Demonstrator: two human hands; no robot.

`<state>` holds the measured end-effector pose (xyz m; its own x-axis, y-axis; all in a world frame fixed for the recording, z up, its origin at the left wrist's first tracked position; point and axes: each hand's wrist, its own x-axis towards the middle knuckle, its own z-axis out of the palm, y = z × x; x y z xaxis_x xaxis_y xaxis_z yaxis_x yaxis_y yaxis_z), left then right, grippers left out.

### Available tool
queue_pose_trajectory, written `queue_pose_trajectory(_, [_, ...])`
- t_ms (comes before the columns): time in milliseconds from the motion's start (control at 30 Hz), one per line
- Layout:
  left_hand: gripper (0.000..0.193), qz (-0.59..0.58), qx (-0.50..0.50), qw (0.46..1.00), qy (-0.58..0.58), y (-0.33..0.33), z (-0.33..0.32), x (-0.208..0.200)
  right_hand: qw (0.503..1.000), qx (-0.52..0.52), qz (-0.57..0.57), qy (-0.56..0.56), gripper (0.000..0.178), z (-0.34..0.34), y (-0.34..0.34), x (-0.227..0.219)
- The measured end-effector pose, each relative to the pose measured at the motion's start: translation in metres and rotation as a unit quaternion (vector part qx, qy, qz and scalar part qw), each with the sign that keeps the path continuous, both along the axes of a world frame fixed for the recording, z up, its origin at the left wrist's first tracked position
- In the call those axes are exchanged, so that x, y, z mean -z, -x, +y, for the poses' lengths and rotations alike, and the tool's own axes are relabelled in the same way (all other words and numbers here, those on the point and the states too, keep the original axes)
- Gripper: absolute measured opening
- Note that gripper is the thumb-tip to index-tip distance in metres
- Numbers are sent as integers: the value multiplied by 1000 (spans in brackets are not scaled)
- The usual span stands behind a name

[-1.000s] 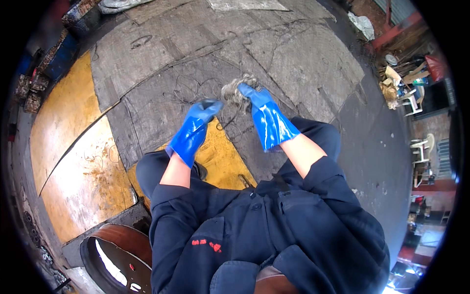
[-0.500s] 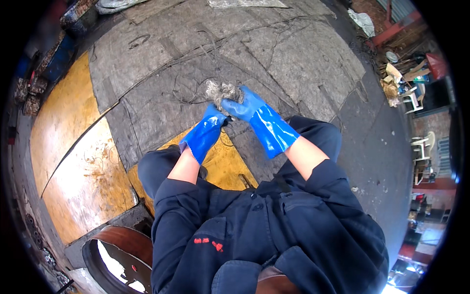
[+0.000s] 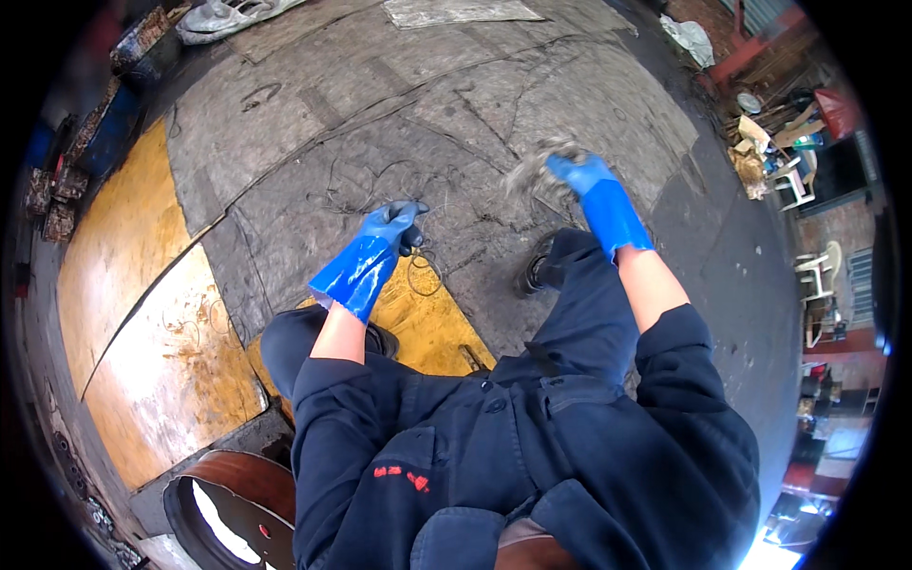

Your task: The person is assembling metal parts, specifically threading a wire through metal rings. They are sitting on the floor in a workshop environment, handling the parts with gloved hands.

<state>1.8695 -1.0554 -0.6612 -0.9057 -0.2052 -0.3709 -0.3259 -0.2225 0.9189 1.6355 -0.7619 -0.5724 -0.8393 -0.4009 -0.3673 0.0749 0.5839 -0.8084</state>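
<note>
A grey, shaggy bundle of tangled strands, blurred by motion, is gripped in my right hand above the dark floor mats. My right hand wears a long blue rubber glove. In a matching glove, my left hand is held apart from the bundle, its fingers curled and pressed together. Whether anything is pinched in them cannot be made out. A thin loop of strand shows just below it, against a yellow board; whether it touches the glove is unclear.
Dark, overlapping mats cover the floor, with thin loose strands on them. A shiny yellow sheet lies at left. A brown drum is at lower left. White plastic chairs and clutter stand at far right.
My hands have moved apart. My right hand has swung right and away from me with the tangled bundle, while my left has moved slightly left without it.
</note>
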Motion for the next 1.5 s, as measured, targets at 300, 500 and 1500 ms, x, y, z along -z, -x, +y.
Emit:
queue_pose_trajectory(300, [31, 113, -35, 989, -86, 5, 33, -18, 845, 102, -362, 379, 45, -55, -68, 20])
queue_pose_trajectory(500, [16, -1, 147, 988, 55, -5, 49, -38, 818, -11, -442, 368, 47, -116, -85, 46])
queue_pose_trajectory(1500, [40, 63, 138, 977, 147, -2, 53, -8, 983, -144, 107, 37, 27, -101, -75, 36])
